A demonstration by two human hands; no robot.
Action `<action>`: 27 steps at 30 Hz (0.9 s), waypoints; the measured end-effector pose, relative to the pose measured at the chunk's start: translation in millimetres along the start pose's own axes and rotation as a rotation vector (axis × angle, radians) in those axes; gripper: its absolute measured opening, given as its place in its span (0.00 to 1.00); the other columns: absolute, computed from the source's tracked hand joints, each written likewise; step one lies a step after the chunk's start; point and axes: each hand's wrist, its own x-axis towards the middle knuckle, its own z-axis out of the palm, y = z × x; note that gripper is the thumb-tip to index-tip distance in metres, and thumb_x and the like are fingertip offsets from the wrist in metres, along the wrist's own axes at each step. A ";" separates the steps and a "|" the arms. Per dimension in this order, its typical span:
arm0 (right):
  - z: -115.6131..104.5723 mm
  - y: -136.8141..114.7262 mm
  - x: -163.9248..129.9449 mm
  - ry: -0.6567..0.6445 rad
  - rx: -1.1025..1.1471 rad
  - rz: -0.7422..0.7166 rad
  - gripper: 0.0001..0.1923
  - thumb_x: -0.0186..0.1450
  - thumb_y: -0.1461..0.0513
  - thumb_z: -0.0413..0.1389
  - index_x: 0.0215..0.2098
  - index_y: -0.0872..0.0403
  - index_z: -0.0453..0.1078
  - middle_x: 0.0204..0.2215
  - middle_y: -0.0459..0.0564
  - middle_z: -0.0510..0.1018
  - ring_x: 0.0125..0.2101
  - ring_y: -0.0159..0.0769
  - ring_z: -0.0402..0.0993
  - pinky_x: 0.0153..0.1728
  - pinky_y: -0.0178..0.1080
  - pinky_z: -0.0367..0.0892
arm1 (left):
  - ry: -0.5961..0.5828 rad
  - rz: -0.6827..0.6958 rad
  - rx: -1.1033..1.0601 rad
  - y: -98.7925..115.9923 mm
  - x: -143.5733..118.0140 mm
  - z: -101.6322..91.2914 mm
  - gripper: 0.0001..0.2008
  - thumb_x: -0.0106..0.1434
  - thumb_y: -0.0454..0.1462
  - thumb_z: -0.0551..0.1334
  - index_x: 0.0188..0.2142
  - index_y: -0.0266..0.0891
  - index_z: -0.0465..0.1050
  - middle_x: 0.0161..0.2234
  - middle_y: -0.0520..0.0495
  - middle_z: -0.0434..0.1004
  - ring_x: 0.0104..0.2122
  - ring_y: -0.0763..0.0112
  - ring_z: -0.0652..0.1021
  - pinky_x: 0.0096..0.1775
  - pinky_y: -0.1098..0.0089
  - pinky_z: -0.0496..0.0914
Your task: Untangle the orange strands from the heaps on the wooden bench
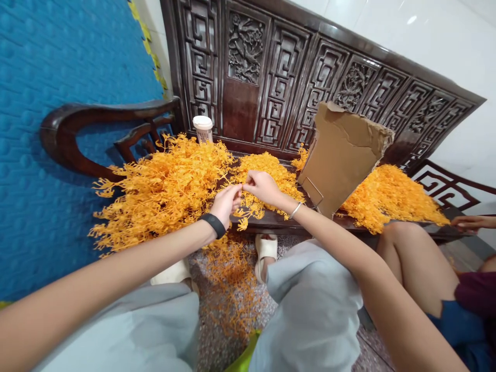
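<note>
The left hand [228,203] and right hand [263,187] are pinching fingertip to fingertip, contents too small to tell, over a dark carved wooden bench [241,106] heaped with branching orange pieces [166,191].

Three main orange heaps [174,181], one cardboard sheet [343,155], one cup [203,129]

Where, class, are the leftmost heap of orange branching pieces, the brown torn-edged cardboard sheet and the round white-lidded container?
Leftmost orange heap [166,188], head view: its middle.
Brown cardboard sheet [341,157], head view: its broad face.
White-lidded container [203,124], head view: its lid.
</note>
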 end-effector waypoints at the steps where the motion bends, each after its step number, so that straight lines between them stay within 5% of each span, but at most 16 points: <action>1: 0.2 -2.6 0.1 0.011 -0.021 0.002 0.05 0.57 0.62 0.51 0.26 0.56 0.64 0.24 0.46 0.69 0.24 0.28 0.61 0.27 0.32 0.54 | 0.012 0.003 -0.009 1.1 0.6 0.9 0.12 0.56 0.40 0.56 0.20 0.38 0.57 0.10 0.61 0.47 0.11 0.85 0.49 0.17 0.76 0.40; 8: 4.7 -13.8 12.4 0.113 -0.127 0.020 0.05 0.59 0.62 0.49 0.29 0.57 0.65 0.27 0.50 0.70 0.27 0.32 0.63 0.31 0.35 0.57 | 0.102 0.038 -0.066 10.2 2.1 5.2 0.12 0.55 0.38 0.56 0.19 0.38 0.56 0.10 0.60 0.47 0.11 0.84 0.49 0.16 0.77 0.41; 13: -23.9 53.0 26.3 0.412 -0.198 0.398 0.08 0.59 0.67 0.46 0.31 0.58 0.67 0.31 0.55 0.72 0.32 0.36 0.67 0.34 0.36 0.60 | 0.063 0.006 0.035 2.8 -21.2 3.2 0.15 0.54 0.41 0.57 0.17 0.39 0.55 0.09 0.60 0.47 0.10 0.84 0.50 0.15 0.77 0.42; 18: -33.9 127.4 8.2 0.436 0.005 0.722 0.05 0.55 0.66 0.53 0.27 0.57 0.70 0.27 0.52 0.75 0.29 0.34 0.71 0.33 0.33 0.63 | -0.023 -0.081 0.047 -12.6 -30.7 -5.0 0.14 0.54 0.40 0.57 0.17 0.39 0.57 0.07 0.60 0.49 0.09 0.84 0.50 0.15 0.77 0.42; 27: -10.4 151.6 10.9 0.418 0.246 0.832 0.06 0.53 0.65 0.57 0.28 0.60 0.72 0.16 0.46 0.73 0.18 0.27 0.70 0.24 0.28 0.64 | 0.015 -0.138 0.039 -21.2 -23.5 -12.2 0.14 0.53 0.40 0.57 0.16 0.39 0.57 0.07 0.60 0.50 0.08 0.84 0.51 0.14 0.78 0.45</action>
